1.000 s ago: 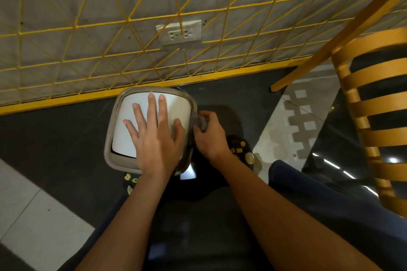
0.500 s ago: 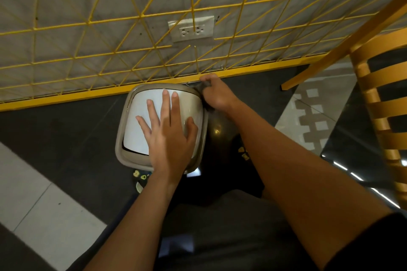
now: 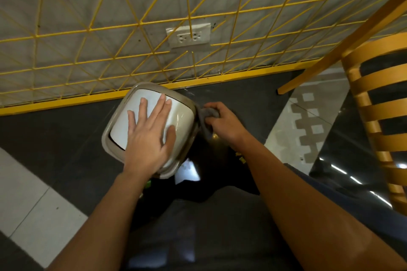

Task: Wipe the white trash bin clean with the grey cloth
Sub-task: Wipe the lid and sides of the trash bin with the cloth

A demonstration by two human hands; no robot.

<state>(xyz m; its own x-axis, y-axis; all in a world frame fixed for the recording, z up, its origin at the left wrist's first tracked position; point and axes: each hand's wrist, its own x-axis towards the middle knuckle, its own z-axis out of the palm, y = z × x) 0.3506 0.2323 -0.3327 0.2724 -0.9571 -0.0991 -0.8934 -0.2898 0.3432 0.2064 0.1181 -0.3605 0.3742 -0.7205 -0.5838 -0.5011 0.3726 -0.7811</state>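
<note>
The white trash bin (image 3: 182, 114) stands on the dark floor close to the wall, seen from above, with a white lid inside a grey-beige rim. My left hand (image 3: 148, 132) lies flat on the lid with its fingers spread and straight. To the bin's right, my right hand (image 3: 222, 124) grips the bunched grey cloth (image 3: 208, 116), which touches the bin's right side just under the rim. The bin's body below the rim is mostly hidden.
A yellow wire grid (image 3: 132, 28) covers the grey wall, with a double socket (image 3: 189, 36) behind it. A yellow wooden slatted chair (image 3: 374, 105) stands at right. My knees and dark clothing fill the foreground. White floor tiles (image 3: 33, 204) lie at left.
My right hand with the cloth has come back from the bin's far right corner to the middle of its right side. The bin has turned slightly under my left hand.
</note>
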